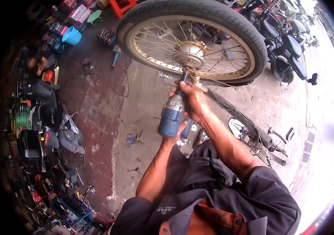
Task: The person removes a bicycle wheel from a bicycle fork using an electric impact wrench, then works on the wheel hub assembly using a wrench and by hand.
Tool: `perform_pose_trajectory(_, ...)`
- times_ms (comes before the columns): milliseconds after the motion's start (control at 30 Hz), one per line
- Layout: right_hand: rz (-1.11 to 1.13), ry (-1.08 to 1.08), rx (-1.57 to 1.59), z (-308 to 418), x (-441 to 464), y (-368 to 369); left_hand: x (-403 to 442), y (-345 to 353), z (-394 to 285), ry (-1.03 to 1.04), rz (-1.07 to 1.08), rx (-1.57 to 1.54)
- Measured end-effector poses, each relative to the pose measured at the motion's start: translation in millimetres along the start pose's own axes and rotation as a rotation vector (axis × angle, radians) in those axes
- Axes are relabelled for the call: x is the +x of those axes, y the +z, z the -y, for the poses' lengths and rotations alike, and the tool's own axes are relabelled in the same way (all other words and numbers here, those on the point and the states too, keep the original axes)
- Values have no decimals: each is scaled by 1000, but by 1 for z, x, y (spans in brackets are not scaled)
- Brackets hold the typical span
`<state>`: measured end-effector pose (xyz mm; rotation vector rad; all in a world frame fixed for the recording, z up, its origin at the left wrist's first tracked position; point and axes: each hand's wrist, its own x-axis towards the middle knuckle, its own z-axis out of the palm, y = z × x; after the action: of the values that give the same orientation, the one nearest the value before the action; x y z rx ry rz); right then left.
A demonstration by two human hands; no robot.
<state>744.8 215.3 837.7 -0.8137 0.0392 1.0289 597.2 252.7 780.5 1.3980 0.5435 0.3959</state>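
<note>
Left hand (171, 138) is wrapping round the grip of the blue impact wrench (171, 119), thumb showing, most fingers hidden. Right hand (192, 98) is curling round its nose, ahead of the left, fingers closing about the base of the black socket (184, 77). Wrench is sitting between both hands, socket pointing away from the body. Socket tip is meeting the axle area of the wheel (190, 50), just beyond the right fingers; can't tell if it's seated on a nut. Tyre (249, 33) is arching ahead of both hands. Dark frame (259, 135) is running off to the right of the right hand, beyond the forearm. Blue-looped scissors (132, 138) are lying on the floor, left of the left hand. Blue-handled tool (115, 58) is lying farther forward and left of the hands; blue bucket (72, 36) is standing beyond that.
</note>
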Motion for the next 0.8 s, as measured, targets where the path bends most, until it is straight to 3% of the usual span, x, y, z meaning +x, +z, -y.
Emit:
perform_pose_trajectory(100, 14, 0, -290, 10, 0, -12, 5, 1, 7, 111, -21, 172)
perform_pose_trajectory(133, -76, -181, -605, 16, -7, -14, 6, -2, 11, 130, -27, 230)
perform_pose_trajectory(200, -255, -555, -1226, 28, -24, -14, 15, -29, 49, 398, 62, 476)
perform_pose_trajectory(267, -359, -958, -1539, 44, -16, -30, 22, -37, 52, 596, 77, 622)
perform_pose_trajectory(300, -352, -976, -1550, 52, -8, -35, 27, -35, 27, 659, 55, 647)
perform_pose_trajectory(400, -154, -696, -1418, 57, 14, -38, 33, -33, -13, 683, 31, 617)
perform_pose_trajectory(533, -209, -759, -1382, 49, 18, -39, 34, -37, 2, 559, 92, 467)
perform_pose_trajectory(633, -242, -720, -1376, 49, 17, -35, 28, -20, 6, 318, 53, 225)
perform_pose_trajectory(733, -246, -720, -1388, 48, 16, -34, 29, -14, -9, 353, 31, 236)
perform_pose_trajectory(800, -239, -735, -1407, 48, 18, -37, 36, -23, -23, 601, 94, 475)
